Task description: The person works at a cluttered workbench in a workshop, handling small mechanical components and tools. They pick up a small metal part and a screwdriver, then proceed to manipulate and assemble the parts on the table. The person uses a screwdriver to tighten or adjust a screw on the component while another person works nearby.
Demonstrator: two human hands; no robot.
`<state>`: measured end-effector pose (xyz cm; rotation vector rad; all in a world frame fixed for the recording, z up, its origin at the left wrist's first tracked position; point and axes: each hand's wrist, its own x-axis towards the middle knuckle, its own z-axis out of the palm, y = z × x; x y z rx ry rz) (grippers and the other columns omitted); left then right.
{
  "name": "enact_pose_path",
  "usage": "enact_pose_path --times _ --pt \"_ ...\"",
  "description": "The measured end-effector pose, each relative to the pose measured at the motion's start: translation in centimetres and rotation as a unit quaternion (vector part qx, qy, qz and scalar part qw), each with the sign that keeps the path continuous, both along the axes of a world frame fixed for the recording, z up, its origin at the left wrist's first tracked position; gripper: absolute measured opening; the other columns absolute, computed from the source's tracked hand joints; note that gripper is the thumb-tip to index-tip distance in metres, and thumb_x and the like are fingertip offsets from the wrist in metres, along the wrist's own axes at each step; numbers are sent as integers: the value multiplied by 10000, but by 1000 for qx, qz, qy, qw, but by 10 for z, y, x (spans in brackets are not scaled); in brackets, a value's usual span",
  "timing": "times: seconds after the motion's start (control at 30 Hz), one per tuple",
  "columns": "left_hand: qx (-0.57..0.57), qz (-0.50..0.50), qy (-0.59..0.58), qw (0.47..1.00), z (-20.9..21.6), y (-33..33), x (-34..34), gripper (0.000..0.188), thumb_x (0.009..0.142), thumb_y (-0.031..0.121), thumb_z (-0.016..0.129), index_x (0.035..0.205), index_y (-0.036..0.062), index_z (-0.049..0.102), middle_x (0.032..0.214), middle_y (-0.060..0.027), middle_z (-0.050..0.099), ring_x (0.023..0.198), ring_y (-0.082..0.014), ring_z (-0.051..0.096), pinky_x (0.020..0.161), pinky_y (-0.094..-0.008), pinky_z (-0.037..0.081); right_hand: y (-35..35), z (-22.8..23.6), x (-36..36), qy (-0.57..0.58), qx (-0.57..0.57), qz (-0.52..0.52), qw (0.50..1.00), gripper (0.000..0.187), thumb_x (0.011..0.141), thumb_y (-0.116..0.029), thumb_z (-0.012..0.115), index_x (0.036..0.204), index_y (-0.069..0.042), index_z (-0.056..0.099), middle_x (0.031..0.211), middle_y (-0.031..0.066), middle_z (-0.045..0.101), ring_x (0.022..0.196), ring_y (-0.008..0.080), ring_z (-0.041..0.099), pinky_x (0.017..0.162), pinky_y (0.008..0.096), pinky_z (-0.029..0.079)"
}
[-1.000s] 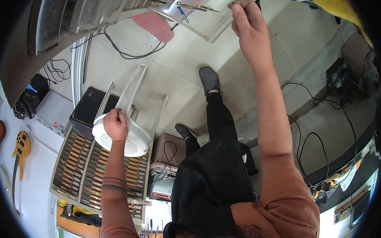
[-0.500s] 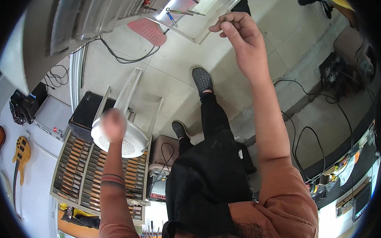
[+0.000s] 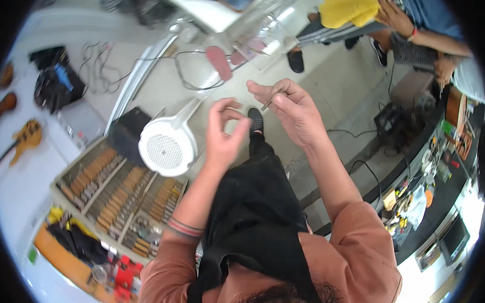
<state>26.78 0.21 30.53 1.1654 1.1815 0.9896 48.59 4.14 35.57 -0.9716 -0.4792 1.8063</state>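
My right hand (image 3: 302, 113) is raised in front of my body. Its thumb and fingers pinch a short, slim metal bit (image 3: 268, 101), which slants down toward my left hand; its exact kind is too small to tell. Beside it, my left hand (image 3: 223, 137) is held up with its thumb and bent fingers apart, nothing between them. The two hands do not touch. Beyond them stands a clear plastic box (image 3: 270, 35) with thin items in it, blurred here.
A white stool (image 3: 168, 147) with a perforated round seat stands to the left, near a sectioned tray (image 3: 55, 187) of wooden-handled tools. Pink slippers (image 3: 219, 63) and cables lie on the floor. At right runs a cluttered dark bench (image 3: 435, 209). Another person's hand (image 3: 394, 17) is beside a yellow cloth (image 3: 348, 10).
My left hand has come from over the stool toward my right hand. The right hand has drawn back from the clear plastic box. The view has shifted, bringing other people into sight.
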Motion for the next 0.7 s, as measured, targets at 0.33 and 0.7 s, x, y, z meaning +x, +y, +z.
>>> enact_pose_path --times 0.33,0.7 --pt "249 264 271 892 356 -91 -94 202 952 -35 830 1139 -7 759 997 -101 707 795 -196 669 715 -332 554 -13 226 -161 223 125 345 903 247 1042 -132 799 1248 -81 671 1333 106 704 1321 262 665 1138 468 538" --pt "225 577 426 660 446 -388 -142 251 959 -7 835 1198 43 778 1021 -103 710 857 -240 694 744 -368 561 -194 357 -348 142 429 605 656 188 1015 -15 772 1177 17 683 1188 184 779 1155 264 741 1043 422 576"
